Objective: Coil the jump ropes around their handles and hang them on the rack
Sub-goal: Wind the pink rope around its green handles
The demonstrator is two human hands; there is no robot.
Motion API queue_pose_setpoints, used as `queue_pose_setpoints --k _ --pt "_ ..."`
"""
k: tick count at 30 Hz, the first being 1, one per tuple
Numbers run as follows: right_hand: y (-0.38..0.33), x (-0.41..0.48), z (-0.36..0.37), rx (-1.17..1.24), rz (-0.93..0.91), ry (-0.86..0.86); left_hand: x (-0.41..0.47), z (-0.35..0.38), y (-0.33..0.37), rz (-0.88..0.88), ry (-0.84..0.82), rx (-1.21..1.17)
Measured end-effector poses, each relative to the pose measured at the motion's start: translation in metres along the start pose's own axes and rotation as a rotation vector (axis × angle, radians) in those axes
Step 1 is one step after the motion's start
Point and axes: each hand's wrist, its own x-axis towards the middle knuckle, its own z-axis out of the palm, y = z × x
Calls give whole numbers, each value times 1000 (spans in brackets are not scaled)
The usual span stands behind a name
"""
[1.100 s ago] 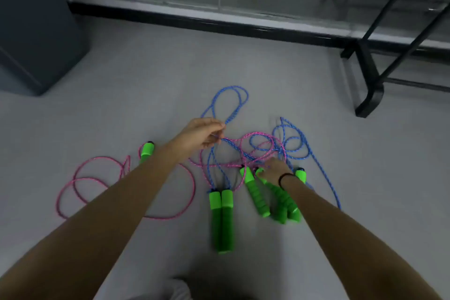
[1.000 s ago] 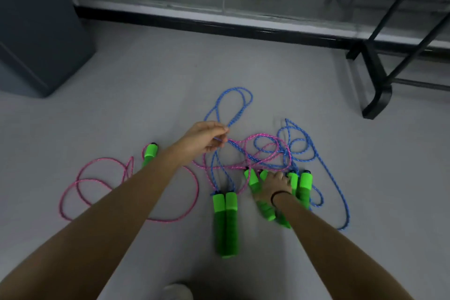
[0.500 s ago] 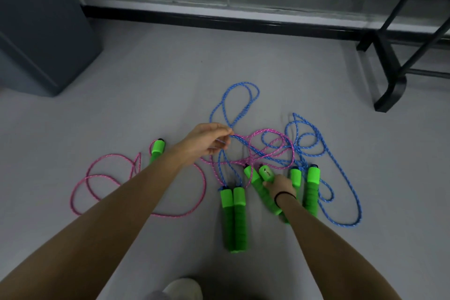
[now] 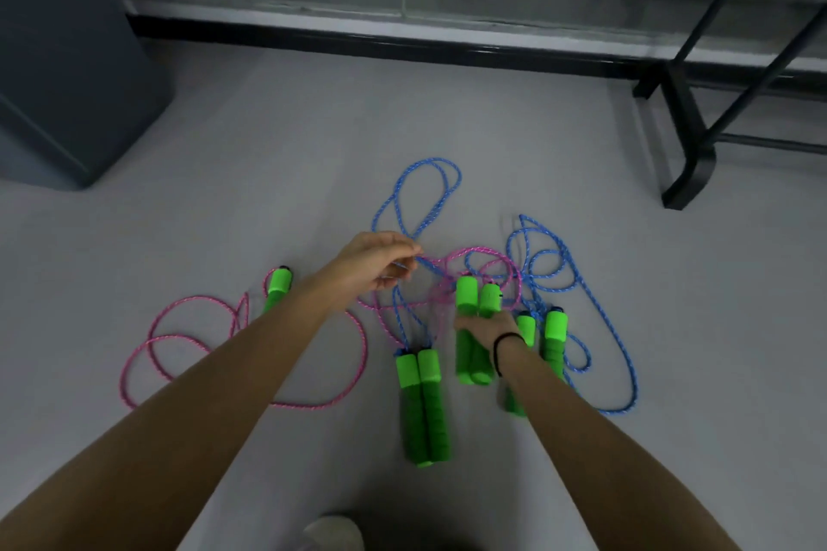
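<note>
- 2 green handles [image 4: 468, 296] are clamped together in your right grip [image 4: 485, 327].
- Your left grip [image 4: 371, 266] pinches strands of the tangled pink and blue ropes [image 4: 505, 268] on the floor [image 4: 268, 148].
- 2 more handles [image 4: 423, 407] lie just beside, uncoiled.
</note>
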Motion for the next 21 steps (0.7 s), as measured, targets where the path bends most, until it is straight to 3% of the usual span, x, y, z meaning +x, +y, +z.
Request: queue_pose_setpoints --k 3,5,12,15,17,21 --pt "-50 -48 -25 429 -14 -49 -18 10 42 -10 23 -28" --pt "-93 -90 -45 585 -85 -108 -37 16 79 -36 34 -49" --pt "-264 -256 -119 733 -364 -249 -139 17 270 -57 -122 -243" --pt "-340 -329 -154 632 -454 -121 -194 7 367 35 -123 -315" --pt "-393 -382 -183 399 -453 -43 -238 -2 435 102 -148 -289" --pt "-484 -488 -266 -80 -480 -115 -331 -23 567 237 -246 -160"
